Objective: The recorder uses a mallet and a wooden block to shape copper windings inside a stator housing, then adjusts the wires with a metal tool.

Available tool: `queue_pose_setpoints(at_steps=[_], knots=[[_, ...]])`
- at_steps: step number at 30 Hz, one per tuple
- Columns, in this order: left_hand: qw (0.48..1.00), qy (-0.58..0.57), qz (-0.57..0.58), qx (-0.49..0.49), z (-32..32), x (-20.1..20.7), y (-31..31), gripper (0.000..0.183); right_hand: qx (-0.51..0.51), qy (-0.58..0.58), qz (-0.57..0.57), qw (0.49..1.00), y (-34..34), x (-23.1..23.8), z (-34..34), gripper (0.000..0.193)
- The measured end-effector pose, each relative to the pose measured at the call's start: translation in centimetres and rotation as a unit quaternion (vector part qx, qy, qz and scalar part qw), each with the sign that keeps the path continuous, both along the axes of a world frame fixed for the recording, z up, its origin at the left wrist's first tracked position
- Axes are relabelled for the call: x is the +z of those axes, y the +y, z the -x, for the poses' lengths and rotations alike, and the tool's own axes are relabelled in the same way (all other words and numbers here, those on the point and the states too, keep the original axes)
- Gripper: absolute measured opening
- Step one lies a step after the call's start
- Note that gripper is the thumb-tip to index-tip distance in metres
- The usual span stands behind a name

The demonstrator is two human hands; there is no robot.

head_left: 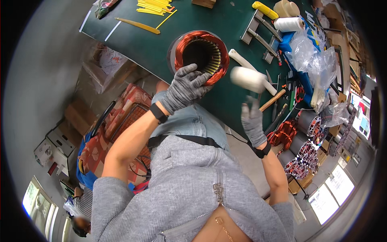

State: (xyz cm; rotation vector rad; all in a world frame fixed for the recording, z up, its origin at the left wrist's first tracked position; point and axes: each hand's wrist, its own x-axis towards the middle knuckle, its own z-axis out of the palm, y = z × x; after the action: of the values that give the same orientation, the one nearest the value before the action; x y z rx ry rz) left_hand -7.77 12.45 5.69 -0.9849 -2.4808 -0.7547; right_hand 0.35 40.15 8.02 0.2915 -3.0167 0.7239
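A round motor stator (223, 48) stands on the green table, with copper windings around its rim and yellow slot strips inside the bore. My left hand (183, 89), in a grey glove, rests on its near rim, with spread fingers reaching over the windings. My right hand (254, 125), also gloved in grey, is at the table edge to the right. Just beyond its fingers is a thick white cylinder (246, 78), smeared by motion, like a mallet head. The right fingers are blurred too, and whether they grip it is unclear. A wooden handle (273, 100) lies beside that hand.
Yellow strips (155, 6) and a flat yellow stick (139, 26) lie at the far left. To the right are a metal bracket (258, 32), white thread spools (289, 24), clear plastic bags (308, 56) and several hand tools. Left of me is a patterned chair (129, 105); someone sits behind.
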Motion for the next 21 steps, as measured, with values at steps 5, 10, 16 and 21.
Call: queue_pose_setpoints(at_steps=[5,10,16,21], knots=[[0.977,-0.142,0.003,-0.161,2.9,2.9,-4.4,0.017,0.063,0.004,-0.104,0.993,3.7,10.9,6.1,0.015],[0.978,-0.166,-0.058,0.113,-0.8,3.3,0.1,0.048,-0.178,0.065,0.379,0.906,1.2,20.8,10.3,0.024],[0.992,-0.011,-0.034,0.124,-0.6,0.0,2.1,0.040,-0.074,-0.015,0.510,0.857,-2.0,8.7,4.6,0.036],[0.996,0.041,-0.003,0.076,-0.3,-0.7,-0.1,0.040,0.047,-0.012,-0.117,0.992,3.3,11.3,7.4,0.021]])
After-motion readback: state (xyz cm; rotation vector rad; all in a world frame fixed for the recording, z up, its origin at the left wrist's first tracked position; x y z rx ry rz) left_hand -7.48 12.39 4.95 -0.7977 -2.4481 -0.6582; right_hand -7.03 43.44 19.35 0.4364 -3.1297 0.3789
